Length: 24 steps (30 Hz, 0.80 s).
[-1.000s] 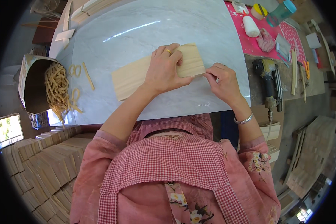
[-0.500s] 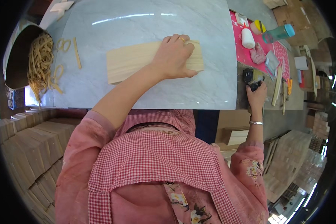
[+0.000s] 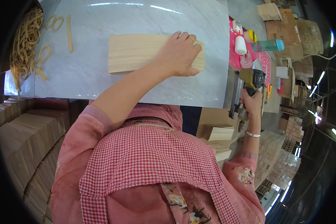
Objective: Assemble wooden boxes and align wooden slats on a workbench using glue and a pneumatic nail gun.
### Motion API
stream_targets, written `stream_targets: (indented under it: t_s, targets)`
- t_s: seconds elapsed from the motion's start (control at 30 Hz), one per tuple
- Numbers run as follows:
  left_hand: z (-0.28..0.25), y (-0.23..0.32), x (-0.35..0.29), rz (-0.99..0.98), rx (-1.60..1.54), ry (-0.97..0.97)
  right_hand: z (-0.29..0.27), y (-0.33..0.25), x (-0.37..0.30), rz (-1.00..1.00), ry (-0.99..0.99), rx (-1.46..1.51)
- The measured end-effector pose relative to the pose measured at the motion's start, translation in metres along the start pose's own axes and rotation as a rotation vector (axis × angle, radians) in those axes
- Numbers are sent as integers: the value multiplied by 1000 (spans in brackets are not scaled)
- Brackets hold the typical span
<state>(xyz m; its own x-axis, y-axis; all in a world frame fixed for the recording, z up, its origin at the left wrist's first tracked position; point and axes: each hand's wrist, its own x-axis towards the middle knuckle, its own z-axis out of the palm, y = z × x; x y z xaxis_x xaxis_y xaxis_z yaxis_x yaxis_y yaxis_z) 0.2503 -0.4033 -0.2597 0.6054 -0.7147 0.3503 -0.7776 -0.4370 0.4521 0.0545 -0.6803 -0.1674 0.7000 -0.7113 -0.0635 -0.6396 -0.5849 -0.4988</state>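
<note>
The right hand [image 3: 251,103] has left the pale wooden board [image 3: 138,53], where it was steadying the end a second ago, and now closes its fingers round the grip of a nail gun [image 3: 246,89] at the right edge of the desk [image 3: 100,82]. The left hand [image 3: 179,54] stays spread flat on the board's right end, pinning it in the upper middle of the frame. Judging by this, positioning looks finished and fastening comes next.
</note>
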Motion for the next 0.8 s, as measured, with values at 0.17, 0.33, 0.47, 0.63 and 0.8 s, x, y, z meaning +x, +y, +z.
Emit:
stream_targets:
  t_s: [0.17,0.33,0.47,0.63,0.8]
  targets:
    - [7,-4,-2,26,83,91,5,-92,-67,-22,-221,244]
    - [5,-2,1,10,60,45,14,-109,-81,-2,-289,285]
    - [4,-1,1,-3,56,20,16,-110,-80,-30,-289,293]
    - [2,1,3,-20,37,-18,17,-111,-79,7,-294,289]
    - [2,0,2,-24,32,-15,18,-114,-79,23,-308,294]
